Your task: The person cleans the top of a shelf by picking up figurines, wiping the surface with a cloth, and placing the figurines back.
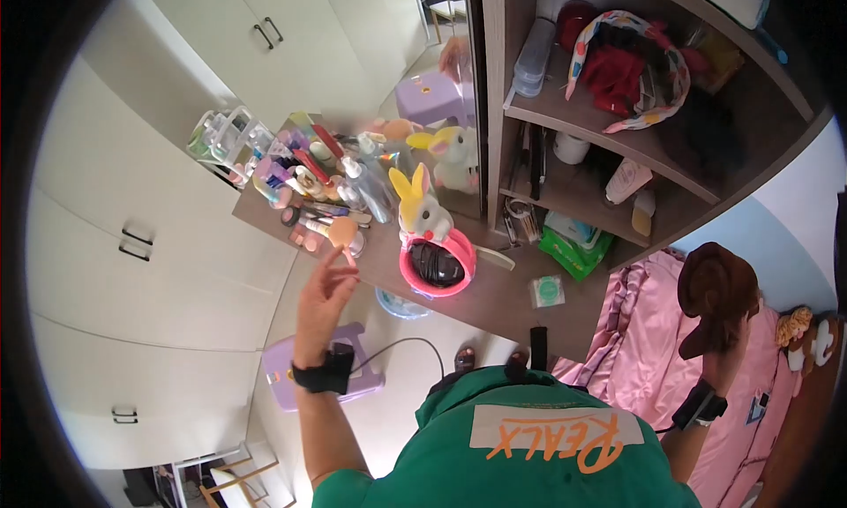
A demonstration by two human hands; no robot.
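My left hand (326,298) is raised at the vanity's left edge. Its fingertips meet the pink handle of a round peach brush (342,232), beside crowded cosmetics. On the far right, my right hand (729,353) holds a dark brown, soft-looking item (716,287) above the pink bedding; that item hides most of the fingers. Between the hands, on the brown vanity top (494,301), a white and yellow rabbit figure (425,215) adjoins a pink-rimmed round container (459,283) with something black and glossy inside.
Spray bottles (369,190) stand before a mirror (448,93). Shelves (609,120) at upper right hold a patterned headband (678,71). A green packet (573,257) lies below them. A purple stool (282,380) is under my left forearm; pink bedding (631,323) is at right.
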